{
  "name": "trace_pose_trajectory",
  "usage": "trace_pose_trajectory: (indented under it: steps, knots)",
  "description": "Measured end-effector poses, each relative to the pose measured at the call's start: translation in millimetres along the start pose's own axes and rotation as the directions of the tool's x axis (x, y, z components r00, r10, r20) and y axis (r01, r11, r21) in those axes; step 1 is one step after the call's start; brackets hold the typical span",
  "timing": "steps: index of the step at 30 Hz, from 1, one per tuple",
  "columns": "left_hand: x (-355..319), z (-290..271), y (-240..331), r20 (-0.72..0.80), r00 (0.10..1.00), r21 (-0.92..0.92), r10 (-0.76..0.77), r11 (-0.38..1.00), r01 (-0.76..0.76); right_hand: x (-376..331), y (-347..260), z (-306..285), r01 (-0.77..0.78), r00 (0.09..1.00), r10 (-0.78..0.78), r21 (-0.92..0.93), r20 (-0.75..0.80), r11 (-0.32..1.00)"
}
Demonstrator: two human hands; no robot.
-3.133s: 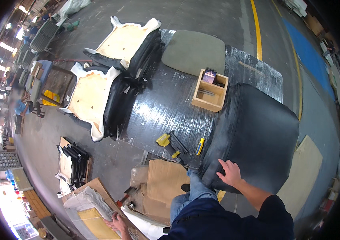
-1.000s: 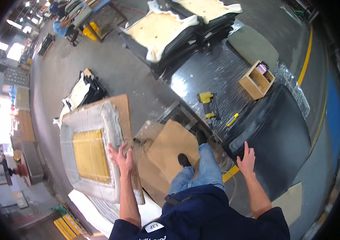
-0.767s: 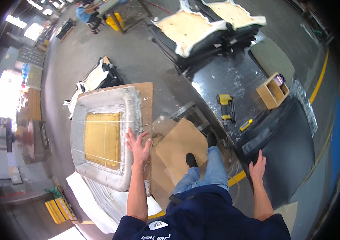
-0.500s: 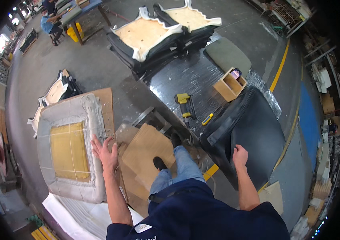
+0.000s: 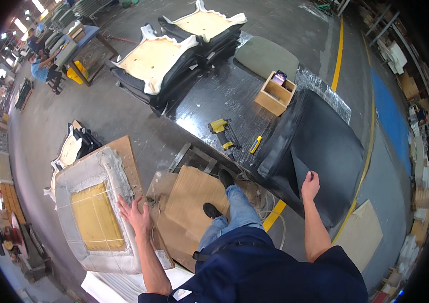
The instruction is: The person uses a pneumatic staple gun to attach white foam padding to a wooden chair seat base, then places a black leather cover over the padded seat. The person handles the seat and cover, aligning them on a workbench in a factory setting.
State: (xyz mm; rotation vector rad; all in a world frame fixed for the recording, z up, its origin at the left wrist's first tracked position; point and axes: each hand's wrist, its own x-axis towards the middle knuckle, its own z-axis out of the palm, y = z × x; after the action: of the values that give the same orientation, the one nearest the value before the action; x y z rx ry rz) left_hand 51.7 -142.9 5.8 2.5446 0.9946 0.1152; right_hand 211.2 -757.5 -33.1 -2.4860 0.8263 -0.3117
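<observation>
My right hand [image 5: 310, 186] is closed on the near edge of a black leather-like sheet [image 5: 330, 146], whose edge rises in a fold towards my fingers. This sheet lies on top of a stack of similar black pieces at the right end of the worktable. My left hand [image 5: 136, 217] has its fingers spread, holding nothing. It hovers by the right side of a grey cushion [image 5: 65, 212] with a yellow centre panel [image 5: 96, 217] and strings across it. Whether those fingers touch the cushion, I cannot tell.
On the plastic-covered table [image 5: 189, 111] lie a yellow-black nail gun [image 5: 222, 132], a yellow utility knife [image 5: 256, 144], a wooden box [image 5: 275, 96] holding a phone, and a grey-green panel [image 5: 267, 55]. Upholstered seats [image 5: 156, 58] are stacked behind. Cardboard [image 5: 194, 197] lies underfoot. Someone sits far left.
My view has swung, so the table sits further left and up in it. My right hand still grips the black sheet, with its edge drawn up a little more. The left hand stays spread.
</observation>
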Motion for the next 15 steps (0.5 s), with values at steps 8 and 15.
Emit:
trace_pose_trajectory:
  steps: [8,15]
  knots:
    - [8.3,4.7,-10.7,-0.018,1.000,0.053,-0.011,0.999,0.012,46.6,-52.2,-85.6,0.501,0.820,-0.468,0.017,-0.330,0.865]
    - [23.6,21.6,157.7,-0.174,0.924,-0.425,0.341,0.820,-0.383,58.0,-136.8,-335.3,0.632,0.358,-0.625,-0.313,-0.693,0.709]
